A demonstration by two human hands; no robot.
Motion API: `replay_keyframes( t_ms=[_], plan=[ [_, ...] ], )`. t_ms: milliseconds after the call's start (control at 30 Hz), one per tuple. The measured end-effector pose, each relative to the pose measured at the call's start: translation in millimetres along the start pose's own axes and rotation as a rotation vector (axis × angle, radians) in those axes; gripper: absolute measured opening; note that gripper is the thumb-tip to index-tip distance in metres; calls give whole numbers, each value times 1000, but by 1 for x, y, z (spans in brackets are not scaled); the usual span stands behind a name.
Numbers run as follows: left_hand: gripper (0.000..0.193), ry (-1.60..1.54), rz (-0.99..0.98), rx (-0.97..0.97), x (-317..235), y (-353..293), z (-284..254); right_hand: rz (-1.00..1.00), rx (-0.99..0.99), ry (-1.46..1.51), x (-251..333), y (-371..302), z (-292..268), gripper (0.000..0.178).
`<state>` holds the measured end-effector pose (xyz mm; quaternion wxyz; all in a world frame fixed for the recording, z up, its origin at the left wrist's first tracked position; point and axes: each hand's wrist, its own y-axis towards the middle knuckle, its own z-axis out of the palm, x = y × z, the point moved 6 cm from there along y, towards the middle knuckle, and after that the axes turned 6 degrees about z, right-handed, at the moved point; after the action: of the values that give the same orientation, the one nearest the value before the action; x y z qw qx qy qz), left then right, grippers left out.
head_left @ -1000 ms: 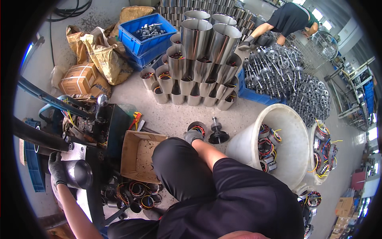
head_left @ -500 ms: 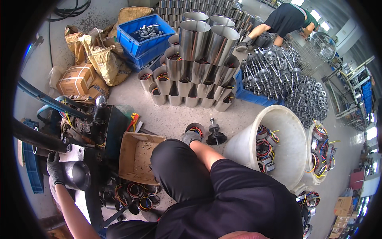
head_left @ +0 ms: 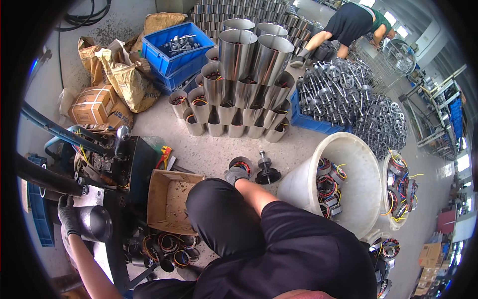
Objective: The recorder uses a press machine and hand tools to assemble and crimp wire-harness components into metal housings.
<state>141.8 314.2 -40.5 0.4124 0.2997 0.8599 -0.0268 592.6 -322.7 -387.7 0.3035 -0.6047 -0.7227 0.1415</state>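
My left hand (head_left: 69, 217), in a grey glove, is closed over the outer side of a dark metal cylinder (head_left: 101, 222) at the machine on the left; its thumb is hidden. Beyond my knee, my gloved right hand (head_left: 236, 175) grips the near rim of a short steel sleeve (head_left: 242, 163) on the floor. A wound ring with red and dark wires shows inside that sleeve. Just right of it, apart from my hand, a rotor (head_left: 267, 172) stands upright with its shaft up and a wide black disc below.
A cardboard box (head_left: 154, 212) stands between machine and knee. Stacked steel sleeves (head_left: 234, 94) rise ahead. At right are a white tub (head_left: 354, 199) of wound stators and a heap of rotors (head_left: 331, 92). Blue crates (head_left: 172, 62) stand far left; another person (head_left: 351, 25) bends at the back.
The whole view has shifted slightly. Both my hands stay on the same things, and the rotor keeps its place beside the sleeve.
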Motion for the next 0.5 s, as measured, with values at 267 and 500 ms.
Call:
replay_keyframes(
  t_ms=[267,500],
  plan=[
    [25,118,176,24,-76,36,65,-37,447,-600,-35,78,-89,55],
    [29,231,35,-71,-50,-22,10,-47,227,-951,-13,8,-432,38]
  ],
)
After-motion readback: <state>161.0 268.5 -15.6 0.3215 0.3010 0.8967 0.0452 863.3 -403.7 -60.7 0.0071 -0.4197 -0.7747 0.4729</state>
